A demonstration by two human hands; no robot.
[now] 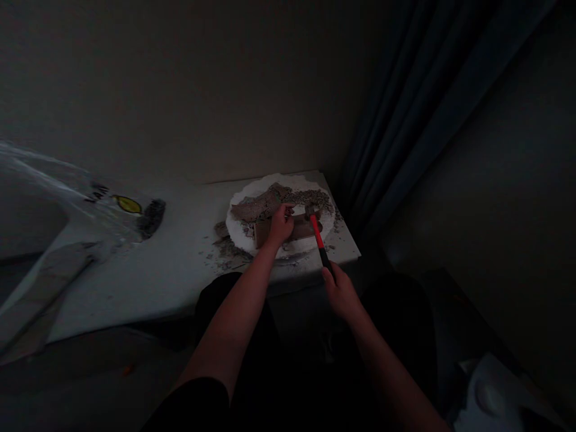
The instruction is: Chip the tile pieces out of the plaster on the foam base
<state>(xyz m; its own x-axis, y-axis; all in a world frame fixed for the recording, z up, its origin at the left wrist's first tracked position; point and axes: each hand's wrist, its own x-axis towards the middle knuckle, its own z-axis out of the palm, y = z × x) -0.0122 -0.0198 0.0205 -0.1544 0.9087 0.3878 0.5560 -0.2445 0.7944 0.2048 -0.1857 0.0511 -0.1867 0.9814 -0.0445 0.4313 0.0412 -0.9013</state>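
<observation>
My right hand (342,292) is wrapped round the black grip of a hammer (317,232) with a red section on its handle. The hammer's head is over the right part of a round white tray (234,231) with a ragged edge. My left hand (282,223) is above the middle of the tray, its fingers bent and drawn together; whatever is between them is too dark and small to name. Under and beside it lies a flat brown block (301,230). Behind the hand, a larger rough brown slab (254,209) and crushed grey-brown bits (310,197) rest on the tray.
Crumbs and broken pieces (229,252) are scattered on the white table (180,264) left of the tray. A clear plastic bag (108,204) with a yellow print and dark contents stands further left. Dark curtains (405,120) hang at the right, beyond the table's corner.
</observation>
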